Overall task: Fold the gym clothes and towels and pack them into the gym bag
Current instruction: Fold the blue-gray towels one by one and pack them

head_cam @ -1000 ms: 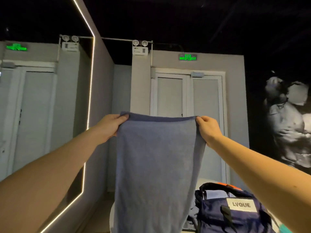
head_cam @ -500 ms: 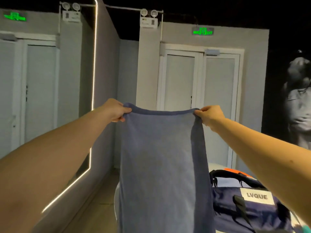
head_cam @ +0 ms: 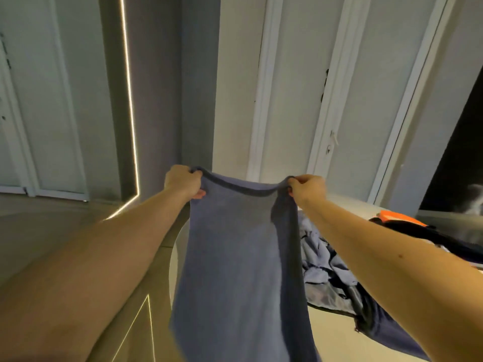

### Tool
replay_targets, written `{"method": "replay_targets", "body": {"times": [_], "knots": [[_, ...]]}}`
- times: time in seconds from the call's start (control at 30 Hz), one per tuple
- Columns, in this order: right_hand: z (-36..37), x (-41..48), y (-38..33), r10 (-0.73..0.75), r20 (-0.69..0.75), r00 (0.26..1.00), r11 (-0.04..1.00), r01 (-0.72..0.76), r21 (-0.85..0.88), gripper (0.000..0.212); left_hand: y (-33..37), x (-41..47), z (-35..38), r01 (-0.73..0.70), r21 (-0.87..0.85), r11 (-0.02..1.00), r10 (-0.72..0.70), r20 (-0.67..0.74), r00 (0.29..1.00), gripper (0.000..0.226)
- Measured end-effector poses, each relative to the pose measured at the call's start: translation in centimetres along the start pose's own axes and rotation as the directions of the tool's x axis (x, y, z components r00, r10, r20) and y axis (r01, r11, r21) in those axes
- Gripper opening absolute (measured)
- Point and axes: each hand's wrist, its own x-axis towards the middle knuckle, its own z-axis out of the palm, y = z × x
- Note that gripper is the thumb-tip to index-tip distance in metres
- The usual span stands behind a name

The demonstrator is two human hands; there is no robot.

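Both hands hold a blue towel (head_cam: 240, 257) up in the air by its top edge. The left hand (head_cam: 184, 182) grips the towel's left top corner with curled fingers, and the right hand (head_cam: 307, 188) pinches the right top corner. The edge sags a little between them, and the cloth hangs straight down, with its right side folded back in a darker strip. Under the towel and to its right is the pale desk (head_cam: 333, 333). A crumpled heap of grey-blue and navy clothes (head_cam: 326, 270) lies on it just right of the towel. Further right of the towel, past the right forearm, only a black handle of the gym bag (head_cam: 418, 231) shows, with something orange (head_cam: 397, 217) behind it. White doors (head_cam: 295, 87) stand behind the towel.
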Motion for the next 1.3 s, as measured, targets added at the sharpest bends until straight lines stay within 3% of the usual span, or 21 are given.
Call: {"method": "replay_targets", "body": {"times": [0.13,0.3,0.37,0.4,0.47,0.53,0.63,0.8,0.9,1.03,1.3], "knots": [[5.0,1.8,4.9,0.0,0.009,1.0,0.998,0.0,-0.058,0.02,-6.0,4.2,5.0,0.046,-0.054,0.997,-0.05,-0.079,0.996,0.018],[10.1,6.0,10.0,-0.018,0.084,0.996,0.965,0.039,-0.26,0.027,-11.8,8.5,10.2,0.048,0.101,0.994,-0.036,-0.112,0.993,0.026],[11.6,7.0,11.3,-0.008,0.222,0.975,0.901,0.104,-0.422,0.052,-13.7,9.8,11.8,0.035,0.231,0.972,-0.032,-0.019,0.999,0.038],[12.3,7.2,11.9,0.03,0.271,0.962,0.861,0.113,-0.496,0.066,-14.5,10.1,12.2,0.02,0.291,0.957,-0.036,0.052,0.998,0.054],[12.9,7.5,12.6,0.102,0.301,0.948,0.803,0.1,-0.587,0.075,-15.8,10.0,12.9,-0.03,0.407,0.913,-0.039,0.16,0.986,0.081],[13.0,7.1,12.9,0.11,0.305,0.946,0.789,0.104,-0.606,0.058,-16.7,9.8,13.1,-0.12,0.46,0.88,0.023,0.212,0.977,0.078],[11.6,4.3,11.3,0.059,0.349,0.935,0.791,0.17,-0.588,0.027,-16.5,8.3,12.6,-0.184,0.461,0.868,0.051,0.285,0.957,0.051],[6.7,-5.7,8.7,0.011,0.523,0.852,0.858,0.261,-0.443,0.034,-14.0,-3.8,9.0,-0.272,0.423,0.864,0.102,0.382,0.919,0.033],[2.8,-13.5,8.6,-0.031,0.558,0.829,0.889,0.279,-0.365,0.033,-13.2,-12.7,6.0,-0.38,0.402,0.833,0.236,0.362,0.902,0.028],[-2.0,-23.1,9.7,-0.077,0.522,0.849,0.901,0.284,-0.328,0.027,-13.6,-24.2,3.0,-0.509,0.397,0.764,0.382,0.358,0.852,0.006],[-9.9,-37.8,14.5,-0.272,0.315,0.909,0.916,0.345,-0.205,0.029,-15.5,-40.1,1.3,-0.59,0.317,0.743,0.468,0.383,0.796,0.014]]}}
